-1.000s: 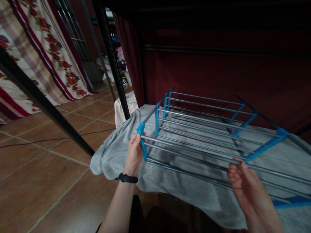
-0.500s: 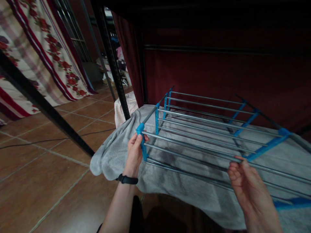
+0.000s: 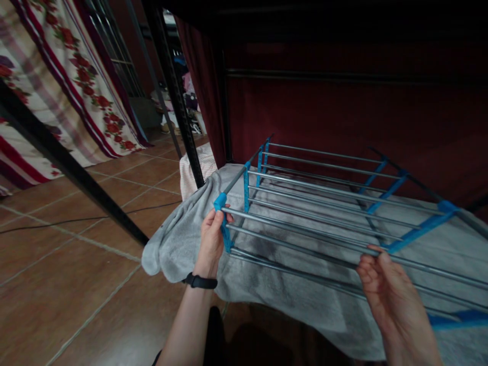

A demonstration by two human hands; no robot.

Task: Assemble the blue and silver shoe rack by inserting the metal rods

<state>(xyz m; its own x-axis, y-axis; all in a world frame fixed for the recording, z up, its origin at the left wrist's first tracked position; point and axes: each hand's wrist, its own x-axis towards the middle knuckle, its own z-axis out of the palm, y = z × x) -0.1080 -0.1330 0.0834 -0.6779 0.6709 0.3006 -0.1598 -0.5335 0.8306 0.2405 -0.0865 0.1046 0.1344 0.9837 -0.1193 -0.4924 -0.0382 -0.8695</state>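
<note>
A rack of grey metal tubes with blue plastic joints [image 3: 290,222] lies across a grey blanket [image 3: 183,244]. At its near left corner, my left hand [image 3: 214,229] is closed around the blue joint piece, thumb in front and fingertips showing behind it. My right hand [image 3: 385,279] grips the front tube farther right, with the thumb and fingers pinched round it. Part of the rack's right end runs out of view. A black band [image 3: 200,281] circles my left wrist.
Black metal posts [image 3: 183,101] stand to the left, one slanting close by. Dark red cloth [image 3: 324,117] hangs behind the rack. A floral curtain [image 3: 87,76] hangs at far left. A dark cable [image 3: 95,218] crosses the tiled floor [image 3: 95,274].
</note>
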